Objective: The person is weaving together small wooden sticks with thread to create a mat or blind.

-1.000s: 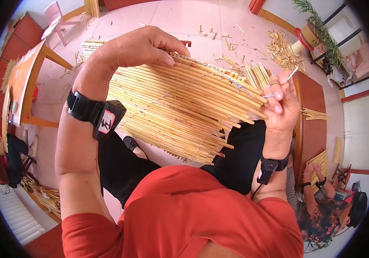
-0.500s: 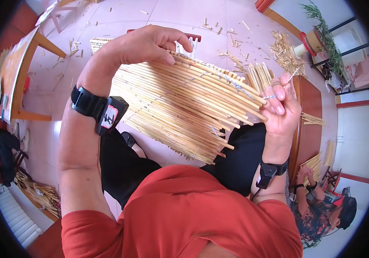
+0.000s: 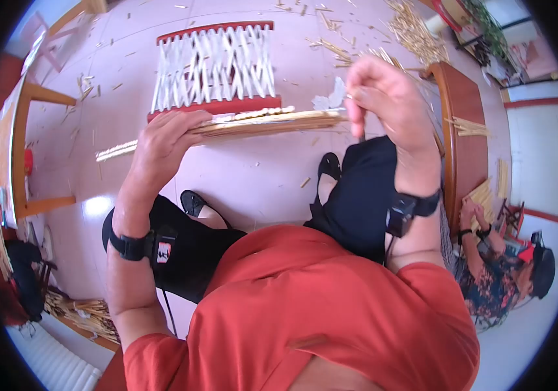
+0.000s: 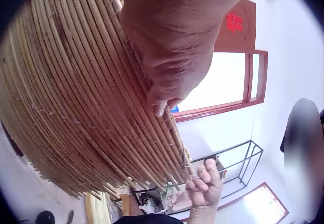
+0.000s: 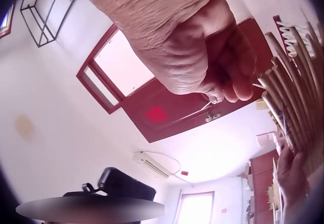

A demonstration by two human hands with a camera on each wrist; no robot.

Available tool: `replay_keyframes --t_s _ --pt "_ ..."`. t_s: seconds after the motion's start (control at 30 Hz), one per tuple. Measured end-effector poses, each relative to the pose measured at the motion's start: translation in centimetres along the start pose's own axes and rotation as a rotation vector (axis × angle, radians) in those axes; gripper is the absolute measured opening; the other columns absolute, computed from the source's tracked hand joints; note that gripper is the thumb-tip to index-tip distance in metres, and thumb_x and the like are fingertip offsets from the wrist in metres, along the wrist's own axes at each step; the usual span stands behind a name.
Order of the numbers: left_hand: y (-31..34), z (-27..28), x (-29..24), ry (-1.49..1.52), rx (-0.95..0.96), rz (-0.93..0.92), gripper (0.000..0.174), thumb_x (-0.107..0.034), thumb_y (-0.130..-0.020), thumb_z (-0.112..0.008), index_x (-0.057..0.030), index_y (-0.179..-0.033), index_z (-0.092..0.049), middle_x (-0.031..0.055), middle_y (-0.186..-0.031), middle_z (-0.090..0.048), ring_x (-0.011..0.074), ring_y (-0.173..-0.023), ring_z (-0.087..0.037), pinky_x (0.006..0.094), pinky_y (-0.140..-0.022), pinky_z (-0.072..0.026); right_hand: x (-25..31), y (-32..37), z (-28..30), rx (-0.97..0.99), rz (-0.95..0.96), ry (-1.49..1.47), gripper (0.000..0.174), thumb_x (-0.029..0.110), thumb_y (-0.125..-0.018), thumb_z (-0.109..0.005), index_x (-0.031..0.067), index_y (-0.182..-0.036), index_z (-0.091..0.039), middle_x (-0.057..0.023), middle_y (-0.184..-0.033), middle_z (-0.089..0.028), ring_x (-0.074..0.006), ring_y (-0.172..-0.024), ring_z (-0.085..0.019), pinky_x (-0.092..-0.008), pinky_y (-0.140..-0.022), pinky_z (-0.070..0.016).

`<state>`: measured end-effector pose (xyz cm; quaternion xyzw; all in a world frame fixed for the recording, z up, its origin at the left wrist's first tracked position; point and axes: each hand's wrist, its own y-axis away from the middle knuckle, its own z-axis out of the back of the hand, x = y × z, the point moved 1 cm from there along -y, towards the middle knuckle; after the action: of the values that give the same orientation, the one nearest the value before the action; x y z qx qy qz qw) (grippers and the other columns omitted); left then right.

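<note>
A mat of thin straw-coloured sticks (image 3: 266, 126), tied together with thread, is seen nearly edge-on in the head view. Its broad face of stick rows fills the left of the left wrist view. My left hand (image 3: 167, 142) grips the mat's upper edge, thumb on the near face and fingers over the far side. Off the mat's right end, my right hand (image 3: 388, 101) pinches a pale thread (image 5: 258, 85) between curled fingertips. That thread runs to the end of the edge sticks (image 5: 273, 95) in the right wrist view. A short tail pokes out below the fingers.
Beyond the mat stands a low stool (image 3: 217, 68) with a red frame and white cords. Loose sticks (image 3: 416, 32) lie on the floor at the back right. A brown wooden bench (image 3: 464, 130) is at the right, where another person (image 3: 500, 274) sits. An orange-legged table (image 3: 15, 150) stands left.
The mat has tipped from showing its broad face to nearly edge-on, uncovering the stool and floor. My left hand has moved lower and leftward. My right hand has moved upward and left.
</note>
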<state>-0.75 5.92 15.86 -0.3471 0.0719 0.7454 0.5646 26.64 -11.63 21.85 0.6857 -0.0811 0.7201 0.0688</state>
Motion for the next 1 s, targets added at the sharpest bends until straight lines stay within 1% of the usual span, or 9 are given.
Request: replay_keyframes --t_s 0.3,0.5,0.57,0.63,0.7,0.83,0.9,0.97,1.0 --pt "1.1 -1.2 -1.3 -0.130 -0.192 0.099 0.032 0.002 -0.076 -0.065 -0.0060 -0.107 -0.066 0.0110 -0.089 -0.066 0.0275 -0.081 -0.062 0.0357 -0.074 -0.0466 -1.7 0.7 2.7 -0.046 -0.071 -0.032 0.012 0.017 -0.092 -0.059 0.0062 -0.093 -0.053 -0.0007 -0.066 -0.055 -0.0075 -0.050 -0.050 -0.0196 -0.048 -0.0417" --pt "0.9 -2.8 -0.6 -0.247 -0.197 0.052 0.052 -0.002 -0.074 -0.069 -0.0077 -0.124 -0.057 0.0122 -0.111 -0.065 0.0287 -0.099 -0.061 0.0379 -0.085 -0.0467 -0.5 2.2 5.4 0.194 0.531 -0.711 0.010 0.017 -0.094 -0.058 0.0079 -0.095 -0.054 0.0030 -0.065 -0.054 -0.0095 -0.051 -0.054 -0.0254 -0.047 -0.0451" --pt "1.0 -3.8 -1.5 -0.347 -0.284 0.044 0.061 -0.004 -0.071 -0.072 -0.0077 -0.129 -0.052 0.0138 -0.123 -0.057 0.0304 -0.109 -0.056 0.0401 -0.091 -0.0440 0.1 2.8 6.9 0.262 0.545 -0.807 0.011 0.018 -0.092 -0.060 0.0093 -0.091 -0.055 0.0047 -0.065 -0.055 -0.0093 -0.053 -0.056 -0.0287 -0.057 -0.0522" --pt "2.0 -5.0 -2.5 -0.484 -0.341 0.039 0.080 -0.005 -0.067 -0.078 -0.0050 -0.137 -0.040 0.0209 -0.142 -0.037 0.0368 -0.128 -0.041 0.0428 -0.105 -0.0376 -0.4 3.4 8.6 -0.009 0.628 -1.090 0.007 0.012 -0.087 -0.064 0.0102 -0.084 -0.058 0.0045 -0.064 -0.057 -0.0084 -0.057 -0.057 -0.0363 -0.085 -0.0534" --pt "3.4 -6.6 -3.3 -0.452 -0.460 0.015 0.077 -0.009 -0.066 -0.081 -0.0044 -0.133 -0.043 0.0210 -0.137 -0.041 0.0375 -0.126 -0.043 0.0436 -0.104 -0.0387 0.3 3.6 10.8 -0.172 0.642 -1.084 0.011 0.004 -0.079 -0.067 0.0112 -0.074 -0.060 0.0053 -0.062 -0.058 -0.0080 -0.058 -0.057 -0.0497 -0.111 -0.0327" --pt "7.5 -9.2 -4.5 -0.414 -0.481 0.030 0.056 -0.011 -0.062 -0.082 -0.0056 -0.111 -0.055 0.0150 -0.113 -0.050 0.0338 -0.105 -0.051 0.0430 -0.089 -0.0443 0.5 4.4 12.5 -0.566 0.859 -0.894 0.014 0.002 -0.073 -0.067 0.0105 -0.064 -0.059 0.0029 -0.063 -0.058 -0.0125 -0.065 -0.058 -0.0635 -0.115 -0.0131" --pt "8.7 -9.4 -5.7 -0.449 -0.369 0.085 0.046 -0.007 -0.061 -0.079 -0.0066 -0.102 -0.058 0.0110 -0.105 -0.052 0.0310 -0.097 -0.053 0.0420 -0.083 -0.0450 -0.3 4.7 13.2 -0.572 0.885 -0.744 0.010 0.004 -0.078 -0.062 0.0066 -0.068 -0.062 -0.0007 -0.067 -0.062 -0.0178 -0.072 -0.061 -0.0631 -0.113 -0.0178" --pt "9.7 -10.1 -5.9 -0.461 -0.229 0.014 0.040 -0.006 -0.062 -0.074 -0.0079 -0.099 -0.060 0.0072 -0.098 -0.054 0.0275 -0.090 -0.055 0.0397 -0.078 -0.0454 -0.1 5.0 12.4 -0.782 0.932 -0.014 0.015 0.002 -0.084 -0.054 0.0021 -0.078 -0.067 -0.0035 -0.075 -0.065 -0.0229 -0.078 -0.063 -0.0641 -0.111 -0.0220" --pt "9.9 -10.0 -5.9 -0.491 -0.180 -0.052 0.035 -0.006 -0.063 -0.071 -0.0090 -0.097 -0.060 0.0046 -0.092 -0.055 0.0237 -0.083 -0.057 0.0370 -0.073 -0.0460 -0.4 5.3 13.3 -0.591 0.797 0.030 0.017 0.002 -0.086 -0.054 0.0026 -0.086 -0.070 -0.0045 -0.082 -0.068 -0.0230 -0.085 -0.065 -0.0526 -0.100 -0.0429"
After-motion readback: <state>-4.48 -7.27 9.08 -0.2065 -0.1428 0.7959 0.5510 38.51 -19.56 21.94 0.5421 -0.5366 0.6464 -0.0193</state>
